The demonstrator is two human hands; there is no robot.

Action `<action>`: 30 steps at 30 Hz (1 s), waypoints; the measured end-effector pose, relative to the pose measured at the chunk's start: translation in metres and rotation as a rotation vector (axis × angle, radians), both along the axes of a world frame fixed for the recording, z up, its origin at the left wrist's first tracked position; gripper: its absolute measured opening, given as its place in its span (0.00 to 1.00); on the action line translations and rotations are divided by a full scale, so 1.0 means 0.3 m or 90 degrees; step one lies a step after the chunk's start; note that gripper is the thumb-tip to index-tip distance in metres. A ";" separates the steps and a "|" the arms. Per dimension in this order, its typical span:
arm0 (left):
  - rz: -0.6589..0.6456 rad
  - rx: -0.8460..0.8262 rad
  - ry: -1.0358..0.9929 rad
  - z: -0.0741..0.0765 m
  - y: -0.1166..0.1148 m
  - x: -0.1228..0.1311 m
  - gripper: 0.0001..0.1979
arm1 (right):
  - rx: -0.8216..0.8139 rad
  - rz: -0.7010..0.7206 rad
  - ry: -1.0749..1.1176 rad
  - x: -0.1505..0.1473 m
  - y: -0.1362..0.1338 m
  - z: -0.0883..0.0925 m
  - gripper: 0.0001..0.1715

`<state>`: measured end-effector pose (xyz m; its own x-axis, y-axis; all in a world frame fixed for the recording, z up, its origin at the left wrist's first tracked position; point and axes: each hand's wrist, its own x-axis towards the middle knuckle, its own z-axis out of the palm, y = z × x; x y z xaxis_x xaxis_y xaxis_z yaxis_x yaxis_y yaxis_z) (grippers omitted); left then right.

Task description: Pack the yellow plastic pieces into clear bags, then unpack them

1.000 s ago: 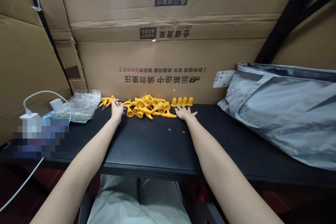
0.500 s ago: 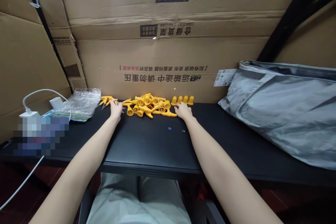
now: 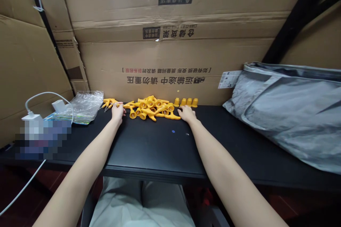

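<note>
A heap of yellow plastic pieces lies on the black table against the cardboard; some are bell-shaped cups with metal bits inside, others long and branched. Left of the heap is a smaller group of branched yellow pieces with short metal chains. Between the two, my left hand has its fingers closed on a yellow piece with a chain, mostly covered by the hand. My right hand rests at the heap's right end, fingers apart and reaching toward a row of several upright yellow cups.
Clear plastic packaging and a white charger with a cable lie on the left. A grey fabric bag fills the right side. A cardboard sheet stands upright along the back.
The whole view has shifted slightly. Both hands stay in nearly the same places, and the yellow pieces look unmoved.
</note>
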<state>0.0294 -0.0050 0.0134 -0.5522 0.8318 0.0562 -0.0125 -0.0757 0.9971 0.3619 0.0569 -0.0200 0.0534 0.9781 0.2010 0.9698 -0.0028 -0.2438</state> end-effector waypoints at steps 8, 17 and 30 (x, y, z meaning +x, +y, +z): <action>-0.009 0.033 -0.010 -0.004 0.008 -0.004 0.16 | -0.061 -0.031 0.010 0.007 0.012 -0.011 0.28; -0.091 0.050 0.026 -0.023 0.010 -0.026 0.49 | -0.054 -0.015 0.018 0.004 -0.006 -0.003 0.28; 0.090 0.045 0.174 -0.088 0.081 -0.090 0.19 | -0.154 -0.005 0.019 0.010 -0.037 -0.004 0.29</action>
